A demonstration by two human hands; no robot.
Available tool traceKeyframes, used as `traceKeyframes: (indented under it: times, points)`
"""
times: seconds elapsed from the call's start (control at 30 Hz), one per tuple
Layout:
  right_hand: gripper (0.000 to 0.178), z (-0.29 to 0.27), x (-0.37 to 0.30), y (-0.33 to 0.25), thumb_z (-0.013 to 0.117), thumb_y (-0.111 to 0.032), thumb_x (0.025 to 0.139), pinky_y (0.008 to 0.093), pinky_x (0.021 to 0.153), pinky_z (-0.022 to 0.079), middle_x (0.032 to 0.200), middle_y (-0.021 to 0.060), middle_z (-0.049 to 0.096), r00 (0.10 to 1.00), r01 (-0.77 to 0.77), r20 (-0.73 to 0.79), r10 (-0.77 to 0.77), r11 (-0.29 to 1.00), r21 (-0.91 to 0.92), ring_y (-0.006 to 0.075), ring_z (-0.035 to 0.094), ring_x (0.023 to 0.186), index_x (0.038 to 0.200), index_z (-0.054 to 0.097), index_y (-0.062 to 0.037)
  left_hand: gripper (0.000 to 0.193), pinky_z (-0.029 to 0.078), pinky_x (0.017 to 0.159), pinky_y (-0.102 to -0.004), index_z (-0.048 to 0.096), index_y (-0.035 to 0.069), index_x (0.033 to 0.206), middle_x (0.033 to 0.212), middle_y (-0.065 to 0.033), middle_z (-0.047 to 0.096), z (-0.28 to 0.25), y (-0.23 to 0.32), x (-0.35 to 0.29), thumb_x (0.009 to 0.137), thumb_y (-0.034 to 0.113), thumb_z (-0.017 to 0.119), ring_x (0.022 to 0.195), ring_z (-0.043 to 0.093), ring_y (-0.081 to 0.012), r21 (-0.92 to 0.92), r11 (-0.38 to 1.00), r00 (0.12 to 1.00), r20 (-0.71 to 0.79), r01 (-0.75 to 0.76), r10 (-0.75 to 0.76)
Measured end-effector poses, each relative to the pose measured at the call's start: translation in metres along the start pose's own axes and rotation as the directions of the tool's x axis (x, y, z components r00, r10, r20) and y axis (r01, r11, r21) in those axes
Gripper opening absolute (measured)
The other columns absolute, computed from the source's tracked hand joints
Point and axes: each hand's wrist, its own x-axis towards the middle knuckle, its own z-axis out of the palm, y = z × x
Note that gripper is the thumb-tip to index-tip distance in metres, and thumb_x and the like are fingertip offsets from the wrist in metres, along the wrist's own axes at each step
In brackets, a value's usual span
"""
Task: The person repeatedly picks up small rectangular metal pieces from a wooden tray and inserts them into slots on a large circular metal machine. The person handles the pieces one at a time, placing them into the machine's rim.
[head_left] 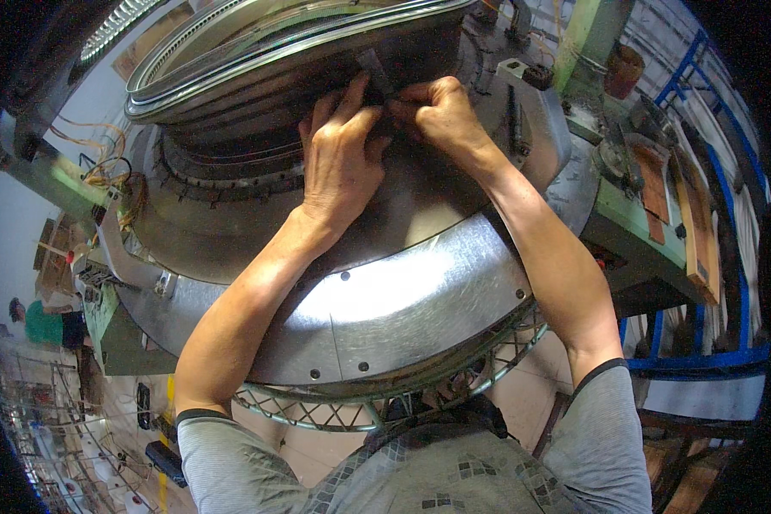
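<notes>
While the left hand [344, 163] spreads its fingers near the upper-centre dark drum [248, 110], the right hand [444, 118] curls, pinch unclear, seemingly mid-adjustment, with steadiness needed next.

Both hands [343, 163] [444, 117] at a dark metal cylinder [240, 128], fingertip contact unclear in shadow.

The drum [253, 110] is dark grey with a silver rim [300, 56]. The curved plate [360, 330] is silver, the post [587, 47] pale green, the rack [702, 361] blue, the lattice guard [375, 417] greenish and criss-crossed. The grey shirt [385, 475] carries darker little squares; its right sleeve [606, 437] has a black edge.
</notes>
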Motion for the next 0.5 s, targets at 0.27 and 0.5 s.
traceKeyframes:
  times: [0.27, 0.5]
  points:
    - [0.013, -0.0002, -0.0003, -0.0007, 0.069, -0.008, 0.086, 0.0245, 0.05, 0.041, 0.067, -0.0034, 0.064, 1.0, -0.002, -0.015, 0.002, 1.0, -0.022, 0.0047, 0.051, 0.058, 0.09, 0.077, 0.0008, 0.033, 0.038, 0.104, -0.053, 0.071, 0.008, 0.102, 0.145, -0.015, 0.053, -0.002, -0.0001, 0.0011, 0.07, 0.004, 0.075, 0.124, 0.051, -0.0404, 0.024, 1.0, 1.0, 0.018, -0.011, 0.011]
    - [0.013, 0.0, -0.0005, -0.0032, 0.069, -0.007, 0.087, 0.0249, 0.05, 0.041, 0.066, -0.0032, 0.064, 0.999, 0.025, -0.021, -0.026, 0.999, -0.025, 0.0048, 0.051, 0.058, 0.091, 0.077, 0.001, 0.034, 0.038, 0.104, -0.0531, 0.072, 0.008, 0.102, 0.146, -0.0135, 0.053, -0.0013, -0.0015, 0.0007, 0.069, 0.004, 0.076, 0.126, 0.05, -0.0389, 0.037, 0.999, 0.999, 0.032, -0.007, 0.006]
